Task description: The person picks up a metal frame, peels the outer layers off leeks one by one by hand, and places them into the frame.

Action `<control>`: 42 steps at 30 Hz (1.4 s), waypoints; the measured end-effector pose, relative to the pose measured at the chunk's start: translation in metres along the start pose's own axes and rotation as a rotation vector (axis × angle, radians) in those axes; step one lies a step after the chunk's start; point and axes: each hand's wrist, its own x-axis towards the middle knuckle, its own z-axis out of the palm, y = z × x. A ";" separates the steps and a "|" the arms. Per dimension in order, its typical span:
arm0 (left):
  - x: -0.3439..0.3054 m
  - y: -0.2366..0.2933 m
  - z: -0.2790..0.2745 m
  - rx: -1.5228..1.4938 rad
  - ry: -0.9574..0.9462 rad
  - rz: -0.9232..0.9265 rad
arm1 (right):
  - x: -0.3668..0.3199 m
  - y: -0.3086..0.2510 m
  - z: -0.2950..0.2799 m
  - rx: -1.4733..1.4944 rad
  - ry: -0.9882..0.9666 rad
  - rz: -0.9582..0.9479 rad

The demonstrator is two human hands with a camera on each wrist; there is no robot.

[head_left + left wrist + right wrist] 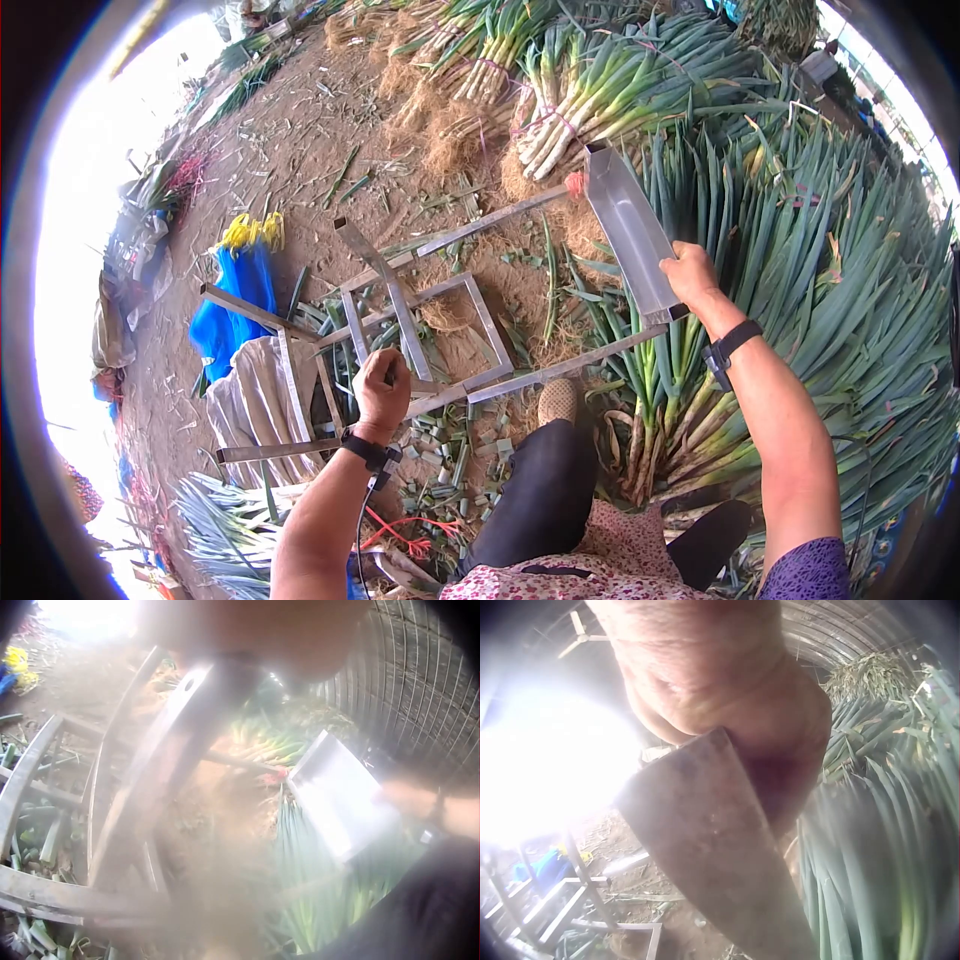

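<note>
A metal frame of welded square bars spans the middle of the head view, with a shiny metal trough at its right end. My right hand grips the trough's outer edge; in the right wrist view the hand is wrapped over the plate. My left hand is curled at the frame's left part, around a bar as far as the views show. The left wrist view is hazy, with the hand at its top above a slanted bar.
Long green onions are heaped on the right, and tied bundles lie at the back. A blue bag and grey cloth lie to the left. Cut onion pieces and a foot are below the frame.
</note>
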 end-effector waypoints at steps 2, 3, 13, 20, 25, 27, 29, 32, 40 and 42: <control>0.000 -0.001 0.000 0.004 0.007 0.017 | 0.000 -0.009 -0.005 -0.009 0.016 -0.007; 0.000 -0.001 0.001 0.006 0.009 0.025 | 0.001 -0.014 -0.006 -0.014 0.022 -0.010; -0.002 0.000 0.000 0.028 -0.005 -0.011 | 0.003 -0.024 -0.001 0.020 -0.010 0.006; 0.001 0.001 -0.002 0.023 0.006 0.034 | 0.008 -0.019 0.012 0.055 -0.043 0.071; -0.001 0.000 0.002 -0.002 0.009 -0.011 | 0.010 -0.014 0.014 0.040 -0.071 0.096; 0.000 0.001 0.003 0.007 0.025 -0.004 | 0.019 -0.009 0.021 -0.010 -0.075 0.077; 0.000 0.003 0.002 0.011 0.015 -0.013 | 0.021 -0.009 0.023 0.011 -0.038 0.057; -0.002 0.003 0.001 0.027 0.005 -0.034 | 0.032 -0.012 0.027 0.009 -0.076 0.032; -0.001 0.000 0.002 0.003 0.015 -0.014 | 0.054 -0.012 0.039 0.169 -0.168 0.006; 0.001 -0.002 0.001 0.023 0.013 -0.016 | 0.057 -0.014 0.039 0.199 -0.180 0.008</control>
